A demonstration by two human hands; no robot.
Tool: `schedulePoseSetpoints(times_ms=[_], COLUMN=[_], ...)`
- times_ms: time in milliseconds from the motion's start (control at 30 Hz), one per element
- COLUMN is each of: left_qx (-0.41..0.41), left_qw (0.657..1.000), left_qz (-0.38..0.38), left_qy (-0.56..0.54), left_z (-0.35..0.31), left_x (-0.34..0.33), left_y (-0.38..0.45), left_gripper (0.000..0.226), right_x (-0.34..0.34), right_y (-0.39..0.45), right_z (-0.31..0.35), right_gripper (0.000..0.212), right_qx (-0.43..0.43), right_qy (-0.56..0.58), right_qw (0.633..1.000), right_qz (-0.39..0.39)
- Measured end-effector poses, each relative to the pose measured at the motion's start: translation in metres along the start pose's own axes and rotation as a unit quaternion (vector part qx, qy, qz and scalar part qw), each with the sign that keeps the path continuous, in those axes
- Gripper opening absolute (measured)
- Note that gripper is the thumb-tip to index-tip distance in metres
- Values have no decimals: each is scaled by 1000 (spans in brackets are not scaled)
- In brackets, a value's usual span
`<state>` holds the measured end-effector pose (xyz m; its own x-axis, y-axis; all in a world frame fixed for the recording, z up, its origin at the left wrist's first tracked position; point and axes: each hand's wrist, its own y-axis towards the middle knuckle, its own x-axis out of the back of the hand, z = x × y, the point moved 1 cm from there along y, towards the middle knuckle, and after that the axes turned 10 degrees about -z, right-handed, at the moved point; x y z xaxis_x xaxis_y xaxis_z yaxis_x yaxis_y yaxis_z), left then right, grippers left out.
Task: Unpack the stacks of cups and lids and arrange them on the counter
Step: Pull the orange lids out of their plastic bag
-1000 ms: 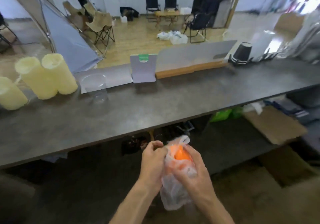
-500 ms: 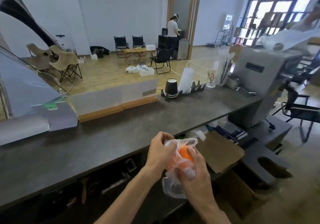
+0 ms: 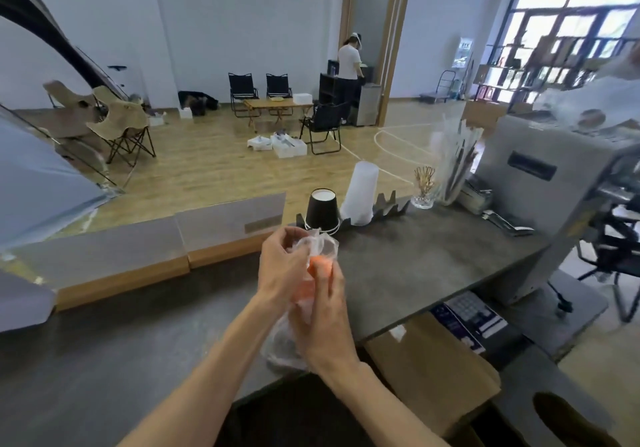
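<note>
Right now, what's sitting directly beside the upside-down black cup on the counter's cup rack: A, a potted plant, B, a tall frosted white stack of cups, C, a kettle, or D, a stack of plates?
B: a tall frosted white stack stands inverted just right of the black cup on the rack.

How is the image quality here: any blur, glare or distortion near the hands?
Head view: wide-angle bending at the edges; window glare top right; right edge smeared; hands and bag slightly soft; black cup fairly sharp.
</note>
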<state>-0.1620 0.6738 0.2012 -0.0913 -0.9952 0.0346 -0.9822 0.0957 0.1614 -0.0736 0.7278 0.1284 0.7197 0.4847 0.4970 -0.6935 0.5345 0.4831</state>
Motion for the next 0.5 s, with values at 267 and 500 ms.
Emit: schedulePoseSetpoints(times_ms=[267, 500], left_qx=[-44, -106], left_qw=[994, 967], left_qz=[32, 12], left_qy=[90, 233], left_z=[30, 45], left_x=[-11, 6], left_y=[64, 65], left_gripper=[20, 11], right_x=[-42, -52], right_y=[70, 72], right_z=[-31, -43], right_gripper=[87, 100], right_qx=[58, 89], right_qy=[-66, -84], right_qw=[995, 989], right_qz=[44, 88])
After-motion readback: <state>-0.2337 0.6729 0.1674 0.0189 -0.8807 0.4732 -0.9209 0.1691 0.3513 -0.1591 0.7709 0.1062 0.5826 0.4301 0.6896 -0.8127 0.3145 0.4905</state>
